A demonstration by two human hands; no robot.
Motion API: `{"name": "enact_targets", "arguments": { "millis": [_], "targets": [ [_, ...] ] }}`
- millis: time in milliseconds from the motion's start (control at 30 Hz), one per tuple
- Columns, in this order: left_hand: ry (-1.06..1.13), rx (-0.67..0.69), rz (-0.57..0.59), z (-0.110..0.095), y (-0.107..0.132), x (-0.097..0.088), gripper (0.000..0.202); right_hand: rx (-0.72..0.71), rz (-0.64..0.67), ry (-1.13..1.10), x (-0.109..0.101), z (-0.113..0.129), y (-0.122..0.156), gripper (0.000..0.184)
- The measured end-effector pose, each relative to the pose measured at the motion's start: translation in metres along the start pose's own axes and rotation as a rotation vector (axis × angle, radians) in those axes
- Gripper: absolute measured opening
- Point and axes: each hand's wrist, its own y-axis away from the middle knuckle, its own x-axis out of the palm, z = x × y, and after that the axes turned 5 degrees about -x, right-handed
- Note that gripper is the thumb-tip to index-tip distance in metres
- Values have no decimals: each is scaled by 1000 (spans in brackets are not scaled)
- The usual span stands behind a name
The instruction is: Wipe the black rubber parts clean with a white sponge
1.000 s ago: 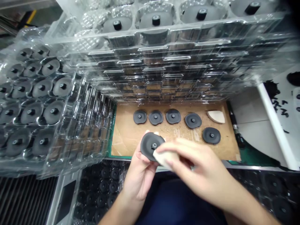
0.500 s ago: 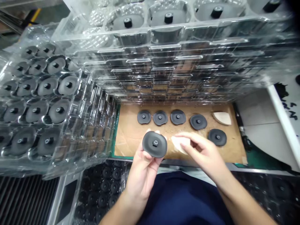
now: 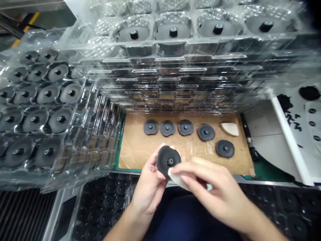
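My left hand [image 3: 149, 185] grips a black round rubber disc [image 3: 167, 160] with a small hub in its middle, held up over the front edge of a brown cardboard sheet [image 3: 136, 147]. My right hand [image 3: 213, 192] pinches a small white pad [image 3: 177, 178] and presses its corner against the lower right edge of that disc. Several more black discs [image 3: 185, 127] lie in a row on the cardboard, with another disc [image 3: 225, 148] nearer me on the right. A second white pad [image 3: 230, 128] lies at the cardboard's far right.
Stacks of clear plastic trays [image 3: 180, 63] filled with black discs rise behind the cardboard, and another stack [image 3: 42, 110] stands at the left. A bin of loose black discs [image 3: 105, 207] sits below the bench edge. A white board [image 3: 298, 134] lies at the right.
My right hand had swung off to the right with the white pad, away from the disc. It has come back and now touches the disc again. The left hand lowered the disc slightly.
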Motion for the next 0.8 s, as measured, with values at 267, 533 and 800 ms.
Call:
{"name": "enact_targets", "arguments": {
  "millis": [267,533,800],
  "targets": [
    [1,-53,98,9,9,10,47,220,-309,59,-13,-3,14,17],
    [-97,15,4,12,8,6,44,-97,-17,67,13,23,-17,20],
    [-43,-57,55,11,9,11,45,-42,4,-109,-3,18,0,21]
  ]
}}
